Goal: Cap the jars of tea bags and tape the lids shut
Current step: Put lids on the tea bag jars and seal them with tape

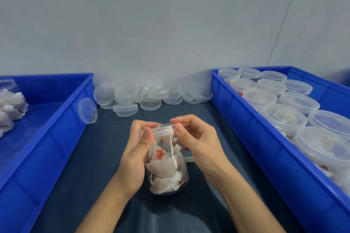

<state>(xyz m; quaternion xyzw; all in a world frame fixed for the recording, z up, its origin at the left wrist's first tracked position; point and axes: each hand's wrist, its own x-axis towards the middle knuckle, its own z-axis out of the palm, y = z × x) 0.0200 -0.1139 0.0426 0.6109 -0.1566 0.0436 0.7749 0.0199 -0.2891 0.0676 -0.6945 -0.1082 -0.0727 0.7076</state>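
A clear plastic jar (166, 170) full of tea bags stands on the dark table in the middle. A clear lid (163, 130) sits on its mouth. My left hand (136, 149) wraps the jar's left side, thumb pressed on the lid's rim. My right hand (197, 138) pinches the lid's right edge with thumb and fingers. A white tea bag string hangs inside under the lid. No tape is clearly visible; a pale object (189, 159) peeks out behind the jar.
A blue crate (265, 138) on the right holds several capped jars (284, 119). A blue crate (56, 128) on the left holds loose tea bags (11, 111) and an open jar (7, 85). Loose clear lids (151, 94) pile along the wall behind.
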